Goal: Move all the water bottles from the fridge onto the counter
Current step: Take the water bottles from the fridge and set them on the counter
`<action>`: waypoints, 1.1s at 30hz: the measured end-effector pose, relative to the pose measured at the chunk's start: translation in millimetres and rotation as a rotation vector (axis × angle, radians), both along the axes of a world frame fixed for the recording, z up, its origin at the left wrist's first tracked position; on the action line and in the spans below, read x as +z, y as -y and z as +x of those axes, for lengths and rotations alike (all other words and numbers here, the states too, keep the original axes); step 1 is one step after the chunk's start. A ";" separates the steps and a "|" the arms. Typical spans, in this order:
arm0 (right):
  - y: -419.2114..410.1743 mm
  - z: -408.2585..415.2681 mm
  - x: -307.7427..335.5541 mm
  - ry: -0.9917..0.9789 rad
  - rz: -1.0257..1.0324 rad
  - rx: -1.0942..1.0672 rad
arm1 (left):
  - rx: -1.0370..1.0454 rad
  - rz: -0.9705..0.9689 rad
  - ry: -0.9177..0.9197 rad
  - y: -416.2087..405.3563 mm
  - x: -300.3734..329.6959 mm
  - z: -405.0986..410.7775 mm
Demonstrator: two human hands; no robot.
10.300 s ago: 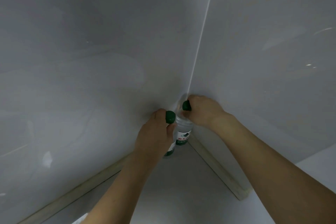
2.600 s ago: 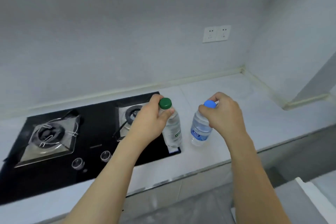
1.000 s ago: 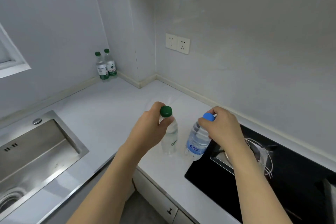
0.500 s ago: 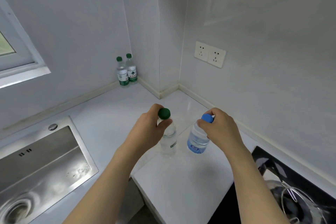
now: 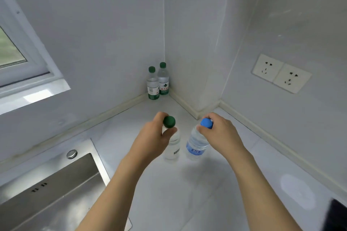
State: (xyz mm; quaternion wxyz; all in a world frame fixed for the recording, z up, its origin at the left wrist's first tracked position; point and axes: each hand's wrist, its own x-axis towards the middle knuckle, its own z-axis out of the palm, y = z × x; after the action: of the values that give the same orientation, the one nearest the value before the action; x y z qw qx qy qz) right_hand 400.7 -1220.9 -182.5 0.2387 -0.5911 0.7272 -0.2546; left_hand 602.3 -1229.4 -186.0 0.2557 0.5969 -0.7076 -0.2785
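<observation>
Gripping a green-capped bottle (image 5: 171,146) by the neck, the left hand (image 5: 153,138) has its fingers curled round it at frame centre, while the right hand (image 5: 219,135) pinches the blue-capped bottle (image 5: 196,145) at its cap just beside it, both above the white counter (image 5: 187,193). Two more green-capped bottles (image 5: 157,82) stand touching in the wall corner above centre. A steel sink (image 5: 47,189) fills the lower left, a window (image 5: 16,58) the upper left, wall sockets (image 5: 281,73) the right.

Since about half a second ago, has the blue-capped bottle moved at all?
Yes. The blue-capped bottle, gripped by the right hand, has come nearer the wall corner where two green-capped bottles stand on the counter, away from the stove side.
</observation>
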 end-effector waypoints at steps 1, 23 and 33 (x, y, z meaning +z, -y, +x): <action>12.0 9.0 -0.1 -0.002 0.000 0.024 | 0.015 -0.007 -0.001 10.1 -1.7 9.0; 292.7 168.4 -34.0 -0.528 0.072 0.433 | 0.154 -0.023 -0.059 220.8 -60.6 142.1; 356.0 196.0 -49.5 -0.544 0.020 0.447 | 0.140 -0.002 -0.056 280.9 -83.7 147.7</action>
State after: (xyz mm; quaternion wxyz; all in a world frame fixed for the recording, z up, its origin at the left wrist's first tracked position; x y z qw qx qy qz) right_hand 596.7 -1577.0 -231.9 0.0917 -0.7794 0.6193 -0.0219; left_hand 750.0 -1510.3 -269.7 0.2947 0.6365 -0.6572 -0.2757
